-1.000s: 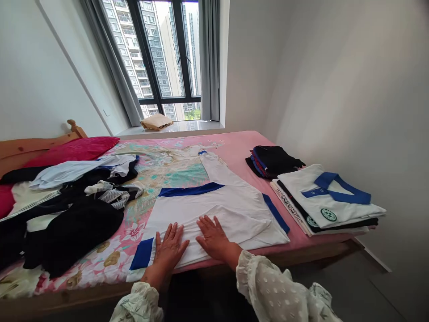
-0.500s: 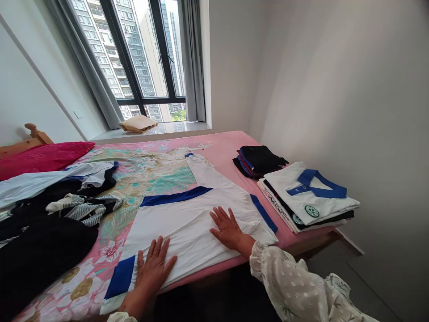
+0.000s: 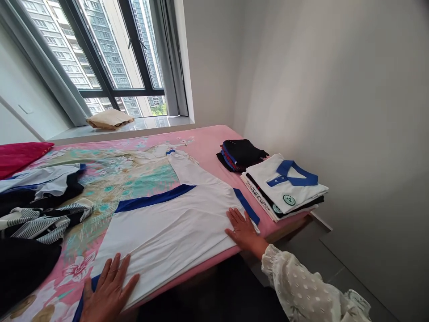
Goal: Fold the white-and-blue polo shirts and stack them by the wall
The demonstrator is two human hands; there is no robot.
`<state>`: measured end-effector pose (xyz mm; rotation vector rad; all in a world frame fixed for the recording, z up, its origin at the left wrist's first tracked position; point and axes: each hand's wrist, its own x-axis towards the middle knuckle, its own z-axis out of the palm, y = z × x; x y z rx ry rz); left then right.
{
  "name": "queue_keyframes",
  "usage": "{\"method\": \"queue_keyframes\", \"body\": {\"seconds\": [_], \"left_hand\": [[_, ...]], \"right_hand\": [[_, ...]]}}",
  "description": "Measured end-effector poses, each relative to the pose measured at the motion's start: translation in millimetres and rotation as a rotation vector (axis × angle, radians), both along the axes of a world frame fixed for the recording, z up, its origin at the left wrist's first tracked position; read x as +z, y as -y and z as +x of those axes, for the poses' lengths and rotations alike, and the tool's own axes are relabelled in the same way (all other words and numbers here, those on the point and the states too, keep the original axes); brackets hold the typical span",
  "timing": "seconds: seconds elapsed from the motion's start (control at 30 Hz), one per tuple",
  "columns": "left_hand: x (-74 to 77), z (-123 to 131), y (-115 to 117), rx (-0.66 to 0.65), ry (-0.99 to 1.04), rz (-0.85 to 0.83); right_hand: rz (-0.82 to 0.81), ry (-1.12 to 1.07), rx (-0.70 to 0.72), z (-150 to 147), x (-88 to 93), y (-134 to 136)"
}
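Note:
A white garment with blue trim [image 3: 161, 228] lies spread along the near edge of the bed, one sleeve stretched toward the window. My left hand [image 3: 109, 288] rests flat on its lower left end, fingers spread, partly covering a blue band. Near the garment's right end, beside another blue strip, my right hand [image 3: 243, 230] lies palm down with fingers apart. Neither hand grips the cloth. Soft creases run across the white fabric between the hands.
To the right sit a stack of folded shirts [image 3: 284, 183], a white blue-collared one on top, and a pile of dark folded clothes [image 3: 243, 154]. Unfolded clothes [image 3: 43, 214] and a red pillow [image 3: 23, 156] lie left. A tan paper bag [image 3: 110, 119] is on the windowsill.
My hands have moved apart over the garment: the left toward its lower left end, the right toward its right end. The view has shifted to the right.

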<state>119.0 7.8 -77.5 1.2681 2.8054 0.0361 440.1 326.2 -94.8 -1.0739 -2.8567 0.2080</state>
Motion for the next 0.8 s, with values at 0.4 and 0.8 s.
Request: {"method": "queue_keyframes", "body": {"seconds": [0.4,0.8], "left_hand": [[8.5,22.7,-9.3,-0.124,-0.004,-0.094],[22.9,-113.5,-75.3,-0.211,-0.09,0.271]], "right_hand": [[-0.067,0.002,0.243,-21.9,20.9,30.1],[-0.067,-0.308,0.262,-115.2,48.9,-61.4]]}}
